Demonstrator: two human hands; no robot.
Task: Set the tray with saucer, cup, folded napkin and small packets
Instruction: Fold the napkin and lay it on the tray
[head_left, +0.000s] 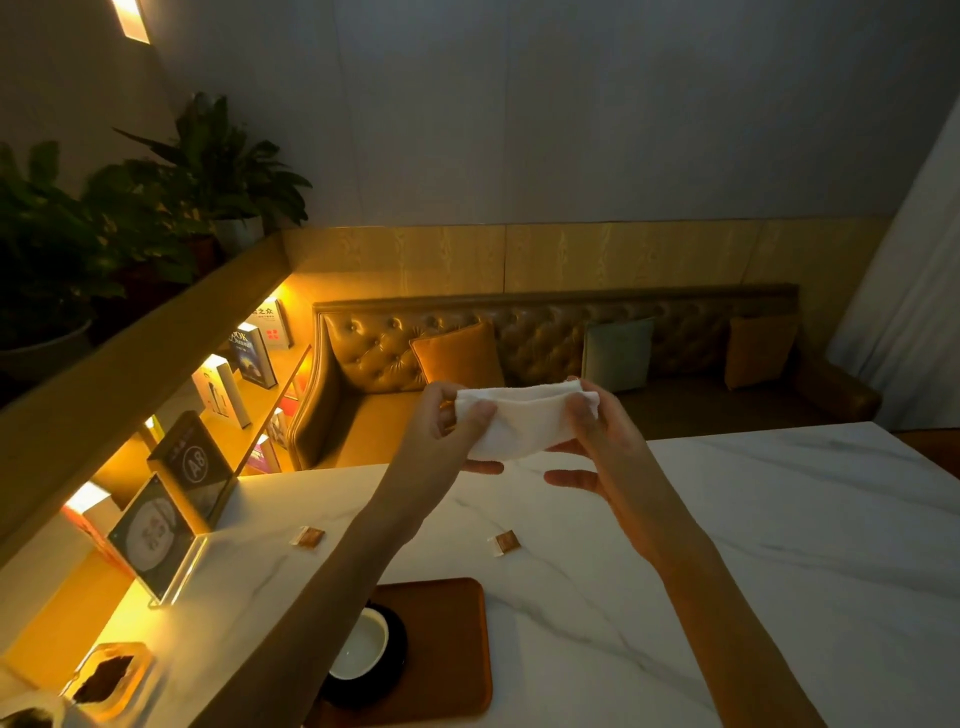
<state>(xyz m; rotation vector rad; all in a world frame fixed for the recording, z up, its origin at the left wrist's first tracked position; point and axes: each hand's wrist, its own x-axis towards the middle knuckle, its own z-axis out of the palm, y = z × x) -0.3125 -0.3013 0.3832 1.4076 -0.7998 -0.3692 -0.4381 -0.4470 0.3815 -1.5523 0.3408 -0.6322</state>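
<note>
Above the table's far edge, the left hand (447, 415) and right hand (587, 431) pinch opposite ends of the white napkin (514, 415), which looks soft, light and floppy, so gripping its corners should keep folds crisp.

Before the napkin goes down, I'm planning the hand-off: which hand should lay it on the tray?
Probably the right hand. The tray's bare half lies on its side, while the left forearm already crosses above the cup and saucer. Both hands hold the napkin, so the left hand can simply let go.
</note>
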